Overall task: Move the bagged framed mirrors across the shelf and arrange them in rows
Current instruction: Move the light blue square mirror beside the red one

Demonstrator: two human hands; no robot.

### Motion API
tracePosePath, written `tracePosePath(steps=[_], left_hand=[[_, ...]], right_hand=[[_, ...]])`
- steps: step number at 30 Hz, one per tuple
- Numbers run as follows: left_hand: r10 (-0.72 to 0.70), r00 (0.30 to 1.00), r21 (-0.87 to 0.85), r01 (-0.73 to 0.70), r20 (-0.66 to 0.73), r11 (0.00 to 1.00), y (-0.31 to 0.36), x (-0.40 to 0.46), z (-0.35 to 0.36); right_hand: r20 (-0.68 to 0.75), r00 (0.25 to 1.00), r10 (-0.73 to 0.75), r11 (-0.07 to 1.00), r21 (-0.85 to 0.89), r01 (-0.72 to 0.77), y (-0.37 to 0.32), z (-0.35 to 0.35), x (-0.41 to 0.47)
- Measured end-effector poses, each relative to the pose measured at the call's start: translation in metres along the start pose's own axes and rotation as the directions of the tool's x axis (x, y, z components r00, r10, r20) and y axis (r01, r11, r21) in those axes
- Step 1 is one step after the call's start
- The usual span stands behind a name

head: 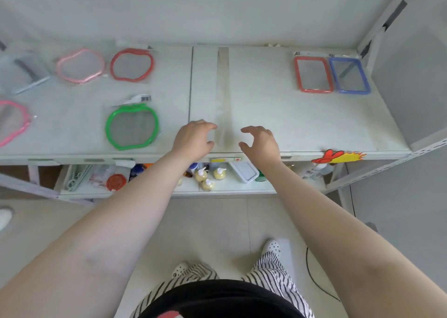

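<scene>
Bagged framed mirrors lie flat on the white shelf (266, 114). On the left side are a green apple-shaped one (131, 127), a red one (131, 64), a pale pink one (80, 66), a bright pink one (12, 122) cut by the frame edge, and a clear-framed one (24, 72). At the back right, a red rectangular mirror (313, 74) and a blue one (349, 75) lie side by side. My left hand (193, 138) and my right hand (260, 143) hover over the shelf's middle near its front edge, fingers curled apart, holding nothing.
A taped seam (223, 95) runs front to back down the shelf's middle. A lower shelf (157, 191) holds pump bottles (208, 176), a white box (244, 171) and an orange lid (116, 181). A red and yellow sticker (338, 156) marks the front edge. A grey panel (408, 87) closes the right end.
</scene>
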State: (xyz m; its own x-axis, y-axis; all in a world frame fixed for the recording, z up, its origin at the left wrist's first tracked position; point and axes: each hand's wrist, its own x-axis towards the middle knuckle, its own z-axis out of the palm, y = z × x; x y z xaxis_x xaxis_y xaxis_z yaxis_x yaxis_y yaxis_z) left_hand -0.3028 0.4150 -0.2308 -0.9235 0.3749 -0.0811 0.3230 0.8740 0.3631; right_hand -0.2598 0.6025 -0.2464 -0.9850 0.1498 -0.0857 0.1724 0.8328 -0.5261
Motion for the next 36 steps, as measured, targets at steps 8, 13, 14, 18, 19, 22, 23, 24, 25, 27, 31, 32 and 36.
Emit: tracePosePath(steps=[8, 13, 14, 18, 19, 22, 23, 24, 25, 27, 31, 32, 36], left_hand=[[-0.011, 0.999, -0.014, 0.011, -0.037, 1.000, -0.101, -0.051, -0.038], [-0.041, 0.997, -0.025, 0.040, -0.059, 0.999, -0.136, -0.054, -0.048], [-0.050, 0.997, -0.020, 0.049, -0.058, 0.999, -0.142, -0.052, -0.051], [-0.140, 0.986, -0.011, 0.140, -0.085, 0.990, -0.175, -0.042, -0.066], [-0.165, 0.982, -0.010, 0.165, -0.091, 0.986, -0.184, -0.040, -0.070], [-0.226, 0.969, -0.011, 0.226, -0.100, 0.974, -0.211, -0.036, -0.081], [-0.240, 0.965, -0.016, 0.240, -0.101, 0.971, -0.219, -0.035, -0.084], [-0.249, 0.963, -0.024, 0.248, -0.103, 0.968, -0.227, -0.035, -0.087], [-0.254, 0.962, -0.033, 0.252, -0.101, 0.967, -0.234, -0.035, -0.089], [-0.254, 0.963, -0.036, 0.252, -0.087, 0.967, -0.248, -0.034, -0.093], [-0.220, 0.972, -0.037, 0.218, -0.081, 0.975, -0.280, -0.022, -0.097], [-0.208, 0.975, -0.037, 0.206, -0.074, 0.978, -0.289, -0.018, -0.098], [-0.125, 0.991, -0.031, 0.124, -0.038, 0.992, -0.326, -0.007, -0.103]], right_hand=[[0.059, 0.998, -0.034, 0.998, -0.050, 0.037, -0.108, 0.055, -0.015], [0.101, 0.993, -0.058, 0.996, -0.061, 0.064, -0.141, 0.075, -0.002], [0.108, 0.992, -0.067, 0.995, -0.062, 0.074, -0.147, 0.079, 0.003], [0.116, 0.985, -0.128, 0.990, -0.042, 0.133, -0.172, 0.093, 0.032], [0.122, 0.982, -0.143, 0.988, -0.035, 0.148, -0.180, 0.097, 0.040], [0.155, 0.971, -0.183, 0.981, -0.039, 0.191, -0.203, 0.110, 0.063], [0.169, 0.966, -0.194, 0.978, -0.040, 0.204, -0.210, 0.115, 0.069], [0.180, 0.962, -0.204, 0.976, -0.042, 0.215, -0.217, 0.119, 0.074], [0.189, 0.959, -0.212, 0.973, -0.048, 0.225, -0.224, 0.123, 0.078], [0.206, 0.955, -0.213, 0.970, -0.069, 0.231, -0.235, 0.130, 0.085], [0.201, 0.963, -0.177, 0.973, -0.111, 0.202, -0.256, 0.143, 0.095], [0.187, 0.968, -0.167, 0.975, -0.115, 0.190, -0.262, 0.147, 0.097], [0.108, 0.990, -0.087, 0.990, -0.105, 0.098, -0.290, 0.167, 0.094]])
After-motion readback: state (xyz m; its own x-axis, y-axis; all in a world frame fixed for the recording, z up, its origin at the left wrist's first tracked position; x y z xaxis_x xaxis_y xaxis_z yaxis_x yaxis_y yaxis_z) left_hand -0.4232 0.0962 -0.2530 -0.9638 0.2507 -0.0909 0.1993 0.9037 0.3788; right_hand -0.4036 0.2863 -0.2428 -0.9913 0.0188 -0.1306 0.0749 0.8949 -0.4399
